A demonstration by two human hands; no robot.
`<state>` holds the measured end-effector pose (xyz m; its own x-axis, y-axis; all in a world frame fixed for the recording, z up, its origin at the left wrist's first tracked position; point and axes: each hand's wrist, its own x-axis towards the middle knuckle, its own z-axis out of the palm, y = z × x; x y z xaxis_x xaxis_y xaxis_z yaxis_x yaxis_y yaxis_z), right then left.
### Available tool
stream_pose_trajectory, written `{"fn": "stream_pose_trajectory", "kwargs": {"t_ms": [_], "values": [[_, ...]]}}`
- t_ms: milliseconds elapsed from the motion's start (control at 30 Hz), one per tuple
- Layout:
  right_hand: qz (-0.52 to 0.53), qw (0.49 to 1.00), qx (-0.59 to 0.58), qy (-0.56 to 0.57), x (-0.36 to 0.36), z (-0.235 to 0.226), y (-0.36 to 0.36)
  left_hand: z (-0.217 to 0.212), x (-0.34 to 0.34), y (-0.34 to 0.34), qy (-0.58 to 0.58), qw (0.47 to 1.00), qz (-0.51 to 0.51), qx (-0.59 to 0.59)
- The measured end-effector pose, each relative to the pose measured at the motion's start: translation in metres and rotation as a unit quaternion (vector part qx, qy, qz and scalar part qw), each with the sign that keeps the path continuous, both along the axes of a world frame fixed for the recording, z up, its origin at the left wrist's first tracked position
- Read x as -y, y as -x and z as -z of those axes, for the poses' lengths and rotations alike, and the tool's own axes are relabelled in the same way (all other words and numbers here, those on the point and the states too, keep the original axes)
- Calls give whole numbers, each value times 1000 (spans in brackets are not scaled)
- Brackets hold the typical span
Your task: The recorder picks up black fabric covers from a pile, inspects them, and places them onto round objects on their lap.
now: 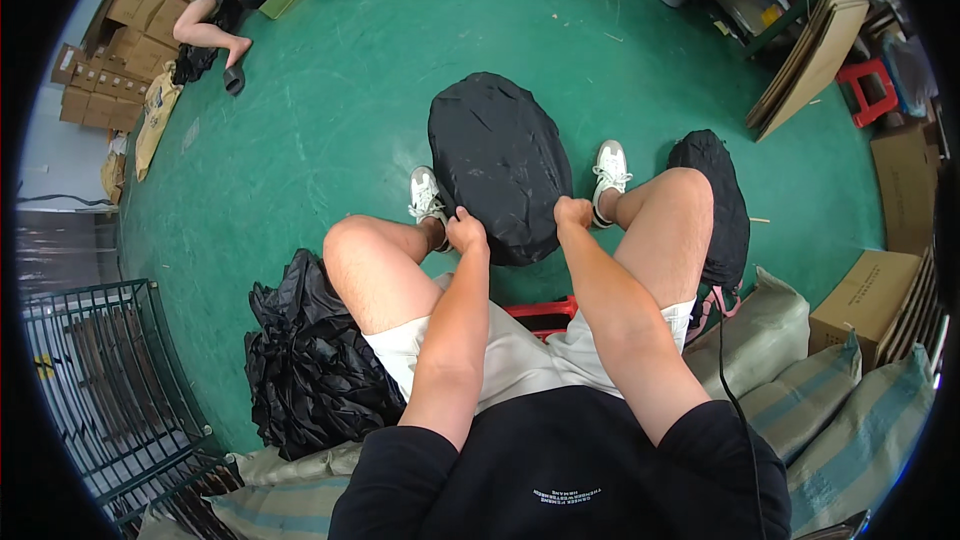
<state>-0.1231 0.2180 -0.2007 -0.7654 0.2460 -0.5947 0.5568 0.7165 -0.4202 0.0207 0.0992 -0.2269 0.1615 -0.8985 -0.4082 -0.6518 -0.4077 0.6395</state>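
Observation:
A bulging black bag [498, 162] stands on the green floor between my two white shoes. My left hand [466, 232] grips its near edge on the left side. My right hand [573, 212] grips the near edge on the right side. Both fists are closed on the black material. I sit on a red stool [541, 313], knees apart, arms reaching down between them.
A pile of black bags [308, 360] lies by my left leg and another black bag [722, 200] behind my right leg. Striped sacks [850, 410] and cardboard boxes [865, 290] are on the right, a metal wire rack [110, 380] lower left. A person [205, 25] sits far left among boxes.

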Motion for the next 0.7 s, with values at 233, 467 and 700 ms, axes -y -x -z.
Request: {"fn": "stream_pose_trajectory", "kwargs": {"t_ms": [233,467,700], "values": [[-47,999,8,-24,-12,4,-2,-12,-24,-1,-1,1000,-7,-10],[-91,994,-22,-56,-12,1,-17,-10,-26,-4,0,1000,-10,4],[-76,996,-21,-46,-13,1,-31,7,-40,-11,90,995,-31,-8]]}}
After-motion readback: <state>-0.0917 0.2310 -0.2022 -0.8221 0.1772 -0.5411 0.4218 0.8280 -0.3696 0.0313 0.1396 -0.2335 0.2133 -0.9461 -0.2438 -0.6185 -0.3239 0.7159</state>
